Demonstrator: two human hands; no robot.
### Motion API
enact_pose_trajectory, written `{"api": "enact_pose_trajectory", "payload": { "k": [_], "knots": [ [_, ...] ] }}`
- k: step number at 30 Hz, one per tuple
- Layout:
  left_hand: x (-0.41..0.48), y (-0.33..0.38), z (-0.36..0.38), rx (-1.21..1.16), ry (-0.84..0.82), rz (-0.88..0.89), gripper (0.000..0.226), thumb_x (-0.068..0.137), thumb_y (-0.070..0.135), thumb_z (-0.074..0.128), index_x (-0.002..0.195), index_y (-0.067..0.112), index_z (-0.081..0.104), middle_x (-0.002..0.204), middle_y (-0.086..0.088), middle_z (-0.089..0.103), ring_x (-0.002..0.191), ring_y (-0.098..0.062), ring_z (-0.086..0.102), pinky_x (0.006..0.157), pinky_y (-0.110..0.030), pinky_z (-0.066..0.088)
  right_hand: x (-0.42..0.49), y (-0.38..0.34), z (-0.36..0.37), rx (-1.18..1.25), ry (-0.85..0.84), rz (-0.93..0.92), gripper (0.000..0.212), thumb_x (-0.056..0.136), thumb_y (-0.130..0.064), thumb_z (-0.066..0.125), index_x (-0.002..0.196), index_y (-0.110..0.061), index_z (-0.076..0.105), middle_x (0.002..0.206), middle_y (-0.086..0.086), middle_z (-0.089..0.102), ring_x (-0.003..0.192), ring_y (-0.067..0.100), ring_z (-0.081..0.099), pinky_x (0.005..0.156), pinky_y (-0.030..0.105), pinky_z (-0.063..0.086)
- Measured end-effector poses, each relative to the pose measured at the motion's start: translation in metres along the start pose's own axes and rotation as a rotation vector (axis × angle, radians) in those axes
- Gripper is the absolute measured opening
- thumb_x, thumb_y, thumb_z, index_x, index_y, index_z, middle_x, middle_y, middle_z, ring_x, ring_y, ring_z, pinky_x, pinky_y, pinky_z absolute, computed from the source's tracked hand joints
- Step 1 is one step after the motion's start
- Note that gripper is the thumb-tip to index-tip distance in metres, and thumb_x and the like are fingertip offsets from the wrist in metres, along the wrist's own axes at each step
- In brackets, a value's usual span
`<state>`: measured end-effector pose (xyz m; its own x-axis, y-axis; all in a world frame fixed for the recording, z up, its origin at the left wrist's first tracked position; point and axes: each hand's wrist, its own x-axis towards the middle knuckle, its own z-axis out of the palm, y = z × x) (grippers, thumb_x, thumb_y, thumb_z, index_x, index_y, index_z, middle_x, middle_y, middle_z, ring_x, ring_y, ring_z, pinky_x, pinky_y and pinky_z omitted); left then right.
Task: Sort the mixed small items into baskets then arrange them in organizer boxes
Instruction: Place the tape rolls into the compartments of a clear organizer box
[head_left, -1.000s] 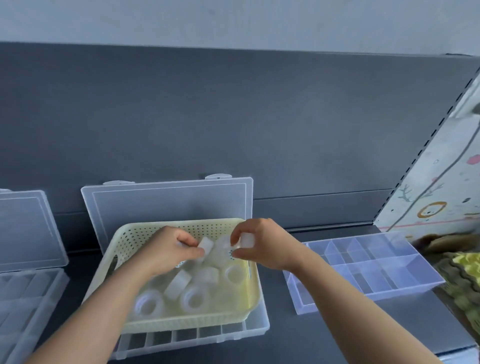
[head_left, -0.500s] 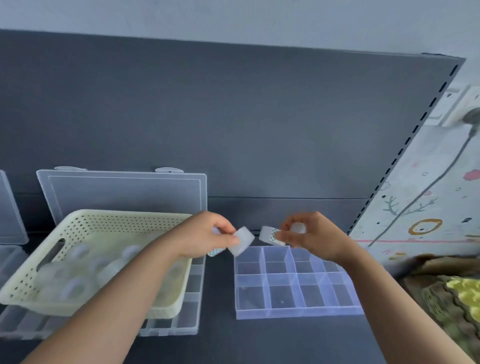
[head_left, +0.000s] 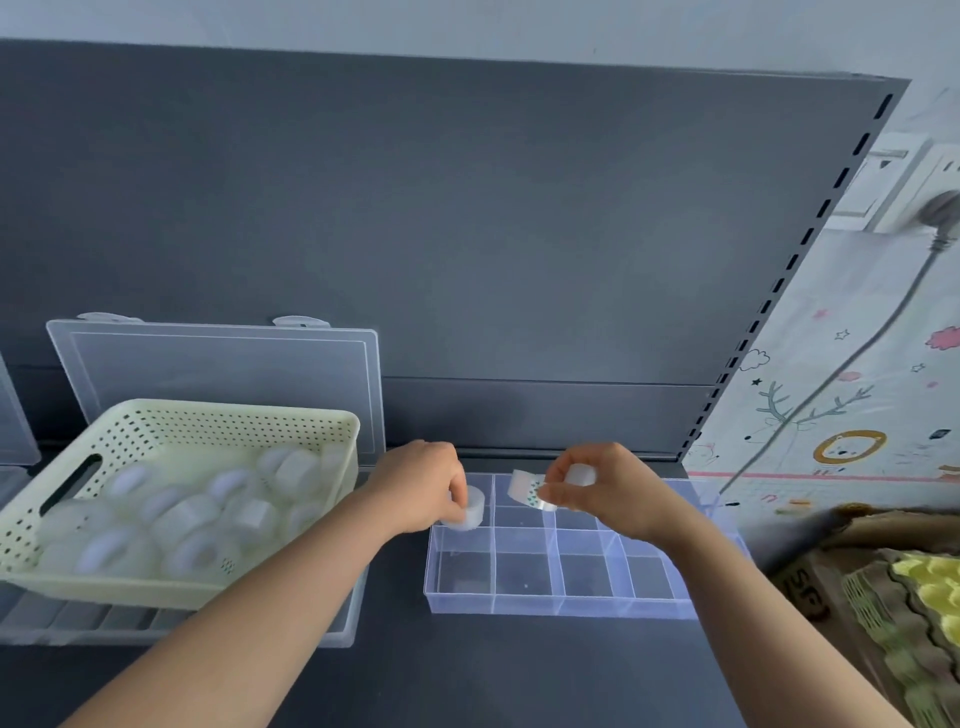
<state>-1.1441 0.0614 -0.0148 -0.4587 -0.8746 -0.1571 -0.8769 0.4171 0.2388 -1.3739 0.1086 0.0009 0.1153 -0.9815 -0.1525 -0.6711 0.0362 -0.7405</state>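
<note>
Tape rolls (head_left: 182, 519): most in basket (head_left: 171, 415), desk (head_left: 519, 675) left side. L hand (head_left: 421, 483) pinches one roll (head_left: 470, 512) at organizer box (head_left: 561, 605) back-left compartment. R hand (head_left: 608, 488) curled round two more above back row. Prob. light, stiff, slick: grip outer rim.

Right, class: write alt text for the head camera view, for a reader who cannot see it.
A person's left hand holds a white tape roll at the back-left compartment of a clear organizer box, while the right hand pinches two more rolls above its back row. To the left, a cream basket holds many similar rolls.
</note>
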Motion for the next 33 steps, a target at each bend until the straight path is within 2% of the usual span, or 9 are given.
{"api": "enact_pose_trajectory", "payload": {
  "k": [5,9,12,14,17,20,23,29,33],
  "knots": [
    [-0.002,-0.005,0.005,-0.063,0.032,-0.013,0.020,0.078,0.040,0.071,0.094,0.028,0.074,0.100,0.012,0.056,0.091,-0.014,0.054,0.073,-0.030,0.045,0.005,0.001,0.004,-0.022,0.004,-0.017,0.010,0.078,-0.036,0.074,0.075,-0.028,0.069,0.086,-0.007,0.068,0.080,0.022,0.063,0.071,0.034,0.053],
    [-0.017,-0.007,0.008,-0.336,0.171,-0.181,0.038,0.084,0.038,0.068,0.118,0.022,0.062,0.106,0.007,0.056,0.096,-0.014,0.057,0.085,-0.029,0.046,0.012,0.000,0.013,-0.107,0.032,-0.084,0.009,0.078,-0.037,0.072,0.079,-0.028,0.069,0.087,-0.001,0.069,0.073,0.027,0.063,0.068,0.036,0.053],
    [-0.039,-0.003,0.025,-0.517,0.241,-0.319,0.042,0.085,0.037,0.067,0.122,0.019,0.057,0.104,0.007,0.059,0.094,-0.012,0.057,0.079,-0.023,0.043,0.019,-0.003,0.021,-0.156,0.014,-0.140,0.009,0.078,-0.037,0.072,0.081,-0.031,0.068,0.085,0.002,0.068,0.063,0.022,0.059,0.064,0.035,0.053],
    [-0.051,-0.003,0.038,-0.553,0.245,-0.374,0.044,0.084,0.038,0.067,0.123,0.020,0.056,0.104,0.007,0.060,0.093,-0.011,0.056,0.077,-0.021,0.042,0.026,-0.007,0.027,-0.185,-0.012,-0.181,0.008,0.078,-0.037,0.073,0.083,-0.032,0.068,0.086,0.000,0.067,0.062,0.018,0.057,0.065,0.035,0.054],
    [-0.058,-0.005,0.048,-0.631,0.265,-0.407,0.039,0.082,0.037,0.070,0.117,0.022,0.063,0.098,0.009,0.065,0.088,-0.009,0.059,0.074,-0.020,0.045,0.036,-0.013,0.036,-0.246,-0.061,-0.232,0.011,0.078,-0.036,0.074,0.086,-0.031,0.069,0.094,-0.007,0.066,0.077,0.015,0.059,0.075,0.035,0.055],
    [-0.061,-0.003,0.050,-0.669,0.303,-0.400,0.029,0.083,0.031,0.071,0.109,0.020,0.070,0.094,0.009,0.068,0.085,-0.007,0.061,0.066,-0.010,0.041,0.044,-0.017,0.047,-0.326,-0.112,-0.276,0.012,0.078,-0.038,0.074,0.087,-0.031,0.069,0.099,-0.010,0.066,0.086,0.013,0.060,0.080,0.034,0.054],
    [-0.063,-0.001,0.050,-0.691,0.334,-0.402,0.027,0.083,0.030,0.070,0.108,0.019,0.071,0.094,0.008,0.069,0.088,-0.006,0.061,0.066,-0.006,0.038,0.049,-0.020,0.057,-0.401,-0.125,-0.312,0.014,0.077,-0.041,0.073,0.088,-0.031,0.070,0.101,-0.011,0.067,0.087,0.014,0.061,0.081,0.034,0.053],
    [-0.065,0.001,0.051,-0.689,0.331,-0.414,0.029,0.087,0.032,0.066,0.113,0.020,0.069,0.101,0.008,0.068,0.093,-0.006,0.059,0.072,-0.014,0.038,0.051,-0.016,0.060,-0.455,-0.217,-0.305,0.018,0.082,-0.042,0.068,0.096,-0.030,0.070,0.112,-0.010,0.067,0.098,0.013,0.062,0.088,0.032,0.052],
    [-0.066,0.000,0.051,-0.703,0.316,-0.447,0.028,0.087,0.034,0.066,0.111,0.020,0.068,0.103,0.011,0.067,0.095,-0.005,0.058,0.075,-0.015,0.039,0.050,-0.014,0.053,-0.293,-0.172,-0.218,0.021,0.081,-0.044,0.069,0.097,-0.030,0.071,0.101,-0.011,0.070,0.077,0.009,0.063,0.077,0.029,0.054]
  ]
}}
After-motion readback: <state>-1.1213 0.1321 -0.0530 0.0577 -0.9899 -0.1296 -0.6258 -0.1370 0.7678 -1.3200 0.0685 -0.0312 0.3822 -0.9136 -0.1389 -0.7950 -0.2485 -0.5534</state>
